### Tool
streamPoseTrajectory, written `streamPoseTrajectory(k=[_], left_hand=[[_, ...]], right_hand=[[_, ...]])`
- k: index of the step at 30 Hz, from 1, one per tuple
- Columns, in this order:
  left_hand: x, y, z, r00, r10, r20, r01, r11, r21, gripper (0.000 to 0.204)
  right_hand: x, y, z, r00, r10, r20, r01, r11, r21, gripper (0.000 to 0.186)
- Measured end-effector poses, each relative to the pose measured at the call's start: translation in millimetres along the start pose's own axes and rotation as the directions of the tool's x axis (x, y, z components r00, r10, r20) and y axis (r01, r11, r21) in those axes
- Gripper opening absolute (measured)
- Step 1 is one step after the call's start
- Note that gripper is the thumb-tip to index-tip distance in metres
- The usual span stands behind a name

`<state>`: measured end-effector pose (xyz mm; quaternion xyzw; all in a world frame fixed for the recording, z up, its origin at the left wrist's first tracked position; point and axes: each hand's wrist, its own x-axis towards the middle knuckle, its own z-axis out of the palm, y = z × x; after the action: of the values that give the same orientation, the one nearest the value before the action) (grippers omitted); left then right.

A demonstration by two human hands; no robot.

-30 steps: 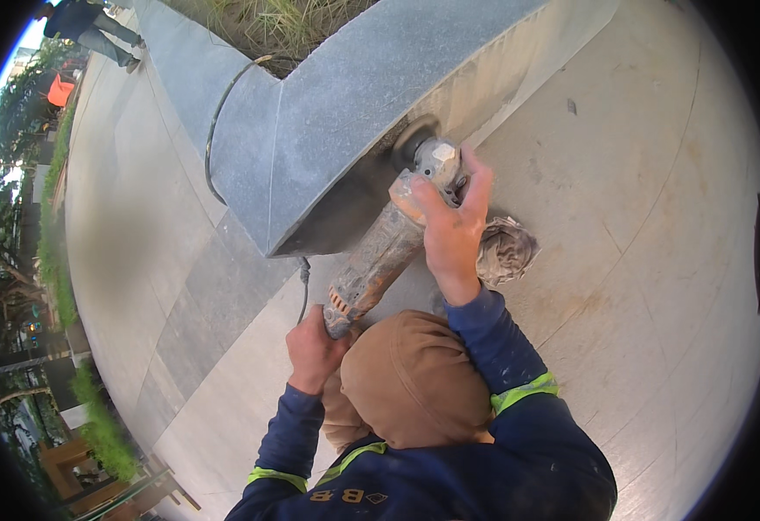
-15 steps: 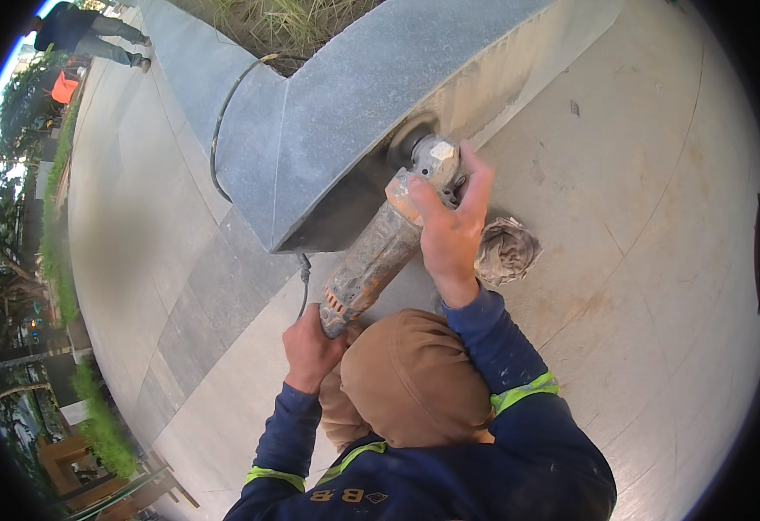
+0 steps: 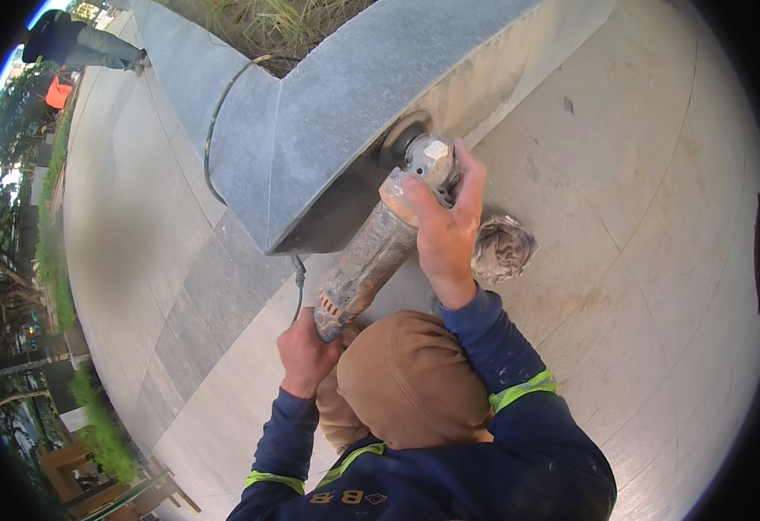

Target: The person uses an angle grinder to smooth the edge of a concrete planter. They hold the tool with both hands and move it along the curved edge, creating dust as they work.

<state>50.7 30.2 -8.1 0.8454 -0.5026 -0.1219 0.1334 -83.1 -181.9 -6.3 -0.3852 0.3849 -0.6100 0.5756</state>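
Note:
A dusty, worn angle grinder (image 3: 365,259) slants between my two hands. My left hand (image 3: 308,354) is closed round its rear end, near the vents. Up at the metal gear head, my right hand (image 3: 447,227) grips with thumb and fingers on either side. The grinder's round disc (image 3: 404,139) looks blurred and sits against the side face of a grey stone curb (image 3: 328,113). Around the disc that face is darker, while farther along it is tan. A dark power cord (image 3: 300,282) runs from near my left hand toward the curb's corner.
A crumpled brownish bundle (image 3: 504,249) lies on the paved floor (image 3: 623,260), right of my right hand. The cord (image 3: 210,152) loops over the curb top to dry grass (image 3: 267,22). At far left a person (image 3: 80,42) stands near an orange object (image 3: 58,92). Plants (image 3: 98,425) line the left edge.
The whole view has shifted slightly, with curb and grinder appearing a little farther left. Both hands keep their grip and the disc stays at the curb face. The far person has changed posture.

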Motion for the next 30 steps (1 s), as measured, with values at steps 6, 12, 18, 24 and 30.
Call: streamPoseTrajectory(k=[6, 12, 18, 24, 30], left_hand=[[-3, -11, 24, 0.993, -0.035, 0.111, 0.025, 0.996, 0.089, 0.036], [2, 5, 5, 0.999, -0.037, 0.025, 0.038, 0.999, -0.009, 0.035], [1, -4, 19, 0.997, -0.031, 0.077, 0.027, 0.999, 0.044, 0.041], [-1, -4, 21, 0.996, -0.028, 0.088, 0.022, 0.997, 0.069, 0.041], [6, 7, 8, 1.0, 0.005, -0.031, -0.006, 0.999, -0.038, 0.035]], right_hand=[[-1, 47, -20, 0.984, 0.154, -0.091, -0.162, 0.984, -0.081, 0.069], [6, -3, -3, 1.0, -0.003, -0.011, 0.002, 0.998, -0.061, 0.069], [5, 34, -17, 0.995, 0.081, -0.057, -0.086, 0.992, -0.093, 0.071], [6, 40, -20, 0.99, 0.119, -0.069, -0.122, 0.991, -0.05, 0.071], [11, -3, -6, 0.999, -0.043, 0.024, 0.045, 0.994, -0.102, 0.069]])
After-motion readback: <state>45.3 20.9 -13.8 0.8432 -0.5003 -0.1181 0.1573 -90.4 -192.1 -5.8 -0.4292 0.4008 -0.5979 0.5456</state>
